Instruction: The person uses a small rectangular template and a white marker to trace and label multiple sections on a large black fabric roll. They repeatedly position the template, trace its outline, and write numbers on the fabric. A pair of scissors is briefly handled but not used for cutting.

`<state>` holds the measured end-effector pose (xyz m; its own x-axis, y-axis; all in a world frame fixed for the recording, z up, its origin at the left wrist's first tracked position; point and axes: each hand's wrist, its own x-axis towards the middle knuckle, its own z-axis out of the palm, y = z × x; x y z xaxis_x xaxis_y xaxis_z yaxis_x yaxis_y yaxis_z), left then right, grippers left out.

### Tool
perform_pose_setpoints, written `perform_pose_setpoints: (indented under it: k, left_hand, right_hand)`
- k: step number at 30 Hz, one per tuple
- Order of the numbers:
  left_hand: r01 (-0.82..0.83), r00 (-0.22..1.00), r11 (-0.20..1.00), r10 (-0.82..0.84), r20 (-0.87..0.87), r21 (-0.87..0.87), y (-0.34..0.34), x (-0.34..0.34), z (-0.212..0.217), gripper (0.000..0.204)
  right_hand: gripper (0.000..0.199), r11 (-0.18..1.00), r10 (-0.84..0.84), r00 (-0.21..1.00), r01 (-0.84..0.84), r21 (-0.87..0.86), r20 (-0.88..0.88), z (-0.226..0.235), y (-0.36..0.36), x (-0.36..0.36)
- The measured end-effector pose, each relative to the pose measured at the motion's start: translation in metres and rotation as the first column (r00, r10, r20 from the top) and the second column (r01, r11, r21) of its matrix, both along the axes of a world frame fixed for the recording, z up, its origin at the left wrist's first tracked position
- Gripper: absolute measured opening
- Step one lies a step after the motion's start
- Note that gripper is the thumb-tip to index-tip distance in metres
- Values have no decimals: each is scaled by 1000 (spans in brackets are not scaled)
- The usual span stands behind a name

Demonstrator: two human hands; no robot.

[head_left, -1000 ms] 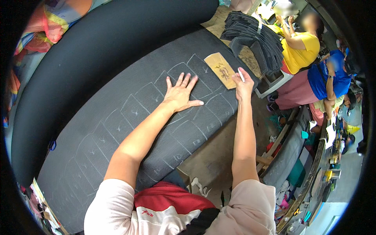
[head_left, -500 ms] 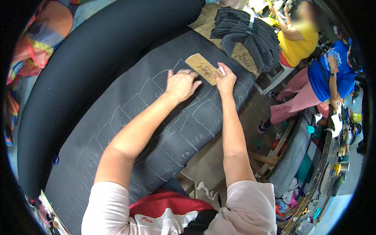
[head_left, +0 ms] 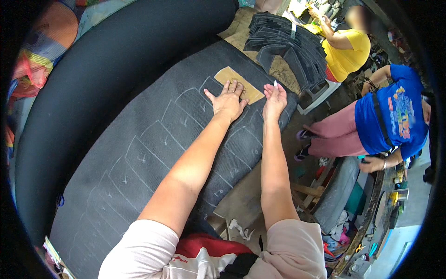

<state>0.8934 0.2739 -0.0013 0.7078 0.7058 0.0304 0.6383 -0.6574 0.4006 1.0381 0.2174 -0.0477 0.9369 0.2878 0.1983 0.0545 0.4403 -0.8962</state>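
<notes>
A tan cardboard template [head_left: 225, 74] with handwriting on it lies on dark grey sheet material [head_left: 153, 137]. My left hand [head_left: 227, 103] rests flat on the template with its fingers spread, hiding part of it. Just right of the template's right end, my right hand [head_left: 274, 104] pinches a short white chalk [head_left: 275, 83], tip upward. Rows of chalk outlines with small marks cover the sheet to the left and below my hands.
A thick black roll [head_left: 116, 69] curves along the sheet's far left side. Bundled dark cut pieces [head_left: 283, 44] lie beyond the far end. Two people, in yellow [head_left: 350, 51] and blue [head_left: 390, 111] shirts, are at the right, near a cluttered bench [head_left: 367, 214].
My left hand has moved right onto the template. My right hand has let go of the template's edge and shifted slightly right with the chalk. The person in blue has turned.
</notes>
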Motion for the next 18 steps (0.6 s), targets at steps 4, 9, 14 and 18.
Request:
perform_pose_setpoints:
  k: [4,9,14,18]
  left_hand:
    - [23,999,999,-25,40,32,-1,-6,-7,54]
    - [8,996,1000,-11,88,28,-1,-6,-7,52]
    - [-1,999,1000,2,50,-13,1,-7,-6,47]
    - [7,994,1000,-5,108,-23,2,-7,-6,42]
  right_hand:
    - [13,923,24,933,118,-367,360,25,10,-2]
    - [16,685,594,598,-25,-729,537,52,64,-15]
    - [14,312,835,496,-68,-948,240,59,112,-34]
    - [14,318,716,632,82,-945,296,61,128,-26]
